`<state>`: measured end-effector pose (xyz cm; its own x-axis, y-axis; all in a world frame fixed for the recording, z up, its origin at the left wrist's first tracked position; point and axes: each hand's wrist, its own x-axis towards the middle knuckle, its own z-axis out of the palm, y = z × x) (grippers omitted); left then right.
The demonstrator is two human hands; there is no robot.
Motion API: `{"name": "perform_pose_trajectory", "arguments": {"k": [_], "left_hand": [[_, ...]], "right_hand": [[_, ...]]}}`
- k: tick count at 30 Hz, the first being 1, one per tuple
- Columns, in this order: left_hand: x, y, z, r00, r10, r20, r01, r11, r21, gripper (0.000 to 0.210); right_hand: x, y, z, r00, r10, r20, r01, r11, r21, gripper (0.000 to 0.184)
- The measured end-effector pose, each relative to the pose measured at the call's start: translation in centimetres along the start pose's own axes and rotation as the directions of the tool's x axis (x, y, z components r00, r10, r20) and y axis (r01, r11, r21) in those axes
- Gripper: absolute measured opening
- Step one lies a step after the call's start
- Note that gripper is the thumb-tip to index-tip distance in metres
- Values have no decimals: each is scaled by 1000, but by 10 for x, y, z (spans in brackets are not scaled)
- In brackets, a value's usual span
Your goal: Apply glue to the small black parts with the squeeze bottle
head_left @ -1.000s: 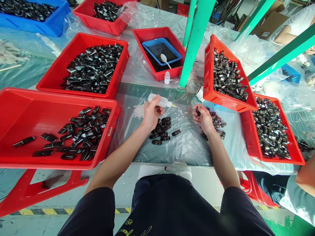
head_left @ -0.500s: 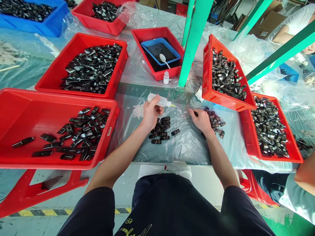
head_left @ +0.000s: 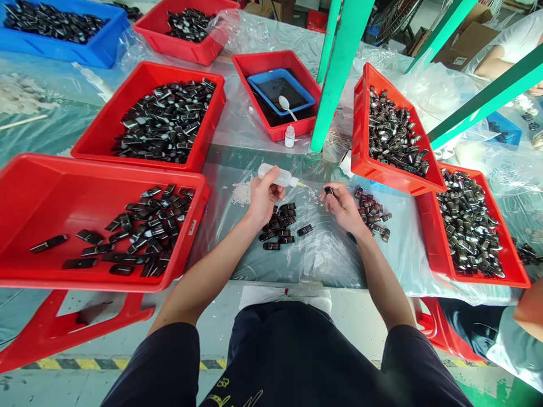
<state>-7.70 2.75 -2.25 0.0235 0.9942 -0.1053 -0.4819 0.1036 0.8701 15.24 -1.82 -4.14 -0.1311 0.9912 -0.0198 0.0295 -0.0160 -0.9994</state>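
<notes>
While left fingers (head_left: pixel 270 177) hold one bottle (head_left: pixel 284 178), right fingers (head_left: pixel 340 191) pinch one black piece (head_left: pixel 328 190).

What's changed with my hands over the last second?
Your right hand has moved slightly left, closer to the squeeze bottle, still holding a dark piece. Your left hand still grips the bottle, and the loose black pieces beside that hand stayed put.

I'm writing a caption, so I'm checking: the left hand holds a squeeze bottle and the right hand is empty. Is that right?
Not quite: the right hand isn't empty. The head view shows it holding a small black piece. The left hand does hold a squeeze bottle.
</notes>
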Motion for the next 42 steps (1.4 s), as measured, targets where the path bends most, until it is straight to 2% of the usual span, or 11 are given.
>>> {"name": "perform_pose_trajectory", "arguments": {"k": [3,8,22,30,42], "left_hand": [[-1,0,0,1000,4,12,-4,1000,-4,44],[-2,-1,0,999,-11,35,11,1000,0,43],[-6,-2,2,998,-28,50,23,995,99,47],[-6,-2,3,997,-1,76,-12,986,167,49],[-5,-5,0,994,9,113,-27,987,156,49]], "right_hand": [[-3,-8,8,997,-67,48,67,998,-12,47],[-5,-13,12,991,-115,71,117,993,-24,46],[-6,-15,14,993,-84,85,88,995,-51,46],[-7,-13,13,988,-118,99,130,985,-116,48],[-8,-17,14,986,-101,129,113,990,-86,52]]}}
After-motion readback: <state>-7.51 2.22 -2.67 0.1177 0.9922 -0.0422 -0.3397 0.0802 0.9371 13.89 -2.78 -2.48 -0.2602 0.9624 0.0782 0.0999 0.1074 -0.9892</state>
